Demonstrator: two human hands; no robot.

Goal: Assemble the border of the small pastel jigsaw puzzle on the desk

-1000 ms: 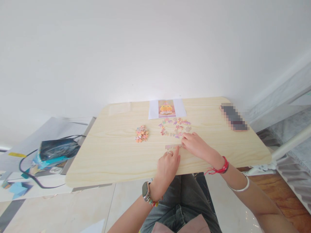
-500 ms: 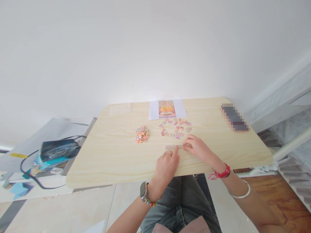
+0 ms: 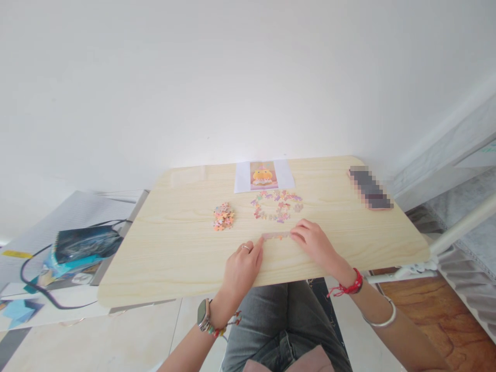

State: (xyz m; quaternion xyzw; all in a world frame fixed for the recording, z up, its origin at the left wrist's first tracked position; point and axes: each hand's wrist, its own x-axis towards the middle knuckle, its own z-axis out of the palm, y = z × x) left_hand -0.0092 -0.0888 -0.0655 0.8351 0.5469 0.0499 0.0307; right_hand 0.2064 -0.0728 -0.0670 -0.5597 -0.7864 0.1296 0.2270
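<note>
Desk [image 3: 174,253]: light wood, both hands working near its front edge, centre.

Beyond the hands: reference picture [image 3: 264,175] flat at the far edge, a duck-like figure on pink. Between it and the hands, a loose ring of scattered pieces [image 3: 277,204], pinks and purples, spread out singly. Beyond the left hand and off to its left, a small heap of orange pieces [image 3: 223,216], stacked on each other. Far right of the right hand, a phone [image 3: 369,187], well clear.

Work item: joined strip of pieces [image 3: 276,235], a short pale row lying flat, running left-right between the two hands.

Left hand [image 3: 241,268]: palm down, fingers loosely curled, forefinger tip at the strip's left end. Holds nothing; looks like it's bracing, contact itself too small to confirm.

Right hand [image 3: 315,243]: palm down, fingers bunched at the strip's right end, touching or just beside it. Can't tell if a loose piece is pinched under the fingertips.

How to do this well, my read:
- keep the strip flat on the desk; press straight down, no lifting, or the joints will pop
- left forefinger as a stop so the row doesn't slide when the right pushes in
- check tab shape and colour against the reference picture before pressing
- don't force; a wrong fit bends thin tabs
- keep wrists clear of the scattered pieces.
</note>
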